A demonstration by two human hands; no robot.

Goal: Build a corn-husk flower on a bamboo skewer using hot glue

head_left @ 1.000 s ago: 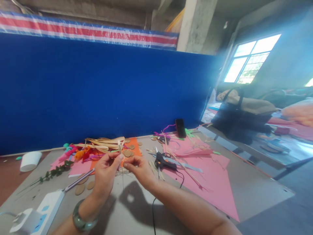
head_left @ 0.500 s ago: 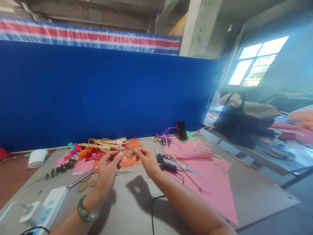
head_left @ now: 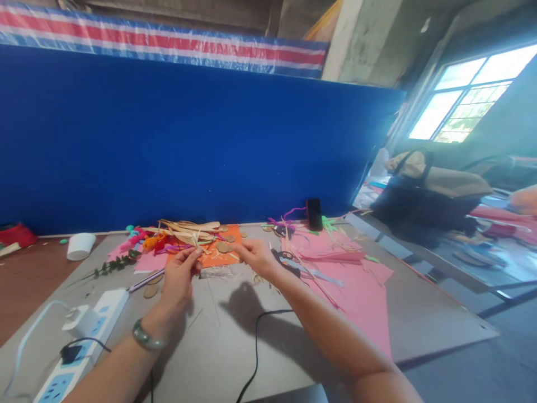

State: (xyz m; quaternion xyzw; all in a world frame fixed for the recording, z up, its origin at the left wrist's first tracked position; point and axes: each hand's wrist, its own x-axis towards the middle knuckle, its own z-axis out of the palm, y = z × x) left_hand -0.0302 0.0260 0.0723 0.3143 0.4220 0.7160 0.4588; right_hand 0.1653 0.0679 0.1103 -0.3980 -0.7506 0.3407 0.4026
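My left hand, with a green bangle at its wrist, pinches a pale raffia strip that stands up from the fingertips. To its right, the thumb and index finger of my right hand are pressed together. Whatever lies between them is too small to make out. Behind both hands is an orange sheet with round wooden discs on it. Beyond the left hand lies a bundle of dry tan strips. A glue gun is partly hidden behind my right forearm.
Pink sheets cover the right of the table. A phone leans against the blue partition. At left are a white cup, a leafy sprig, coloured pipe cleaners and a power strip. A black cable crosses the front.
My hands have moved apart, the left one leftward with the raffia strip, the right one slightly rightward. The camera view has tilted down a little, showing more of the power strip.
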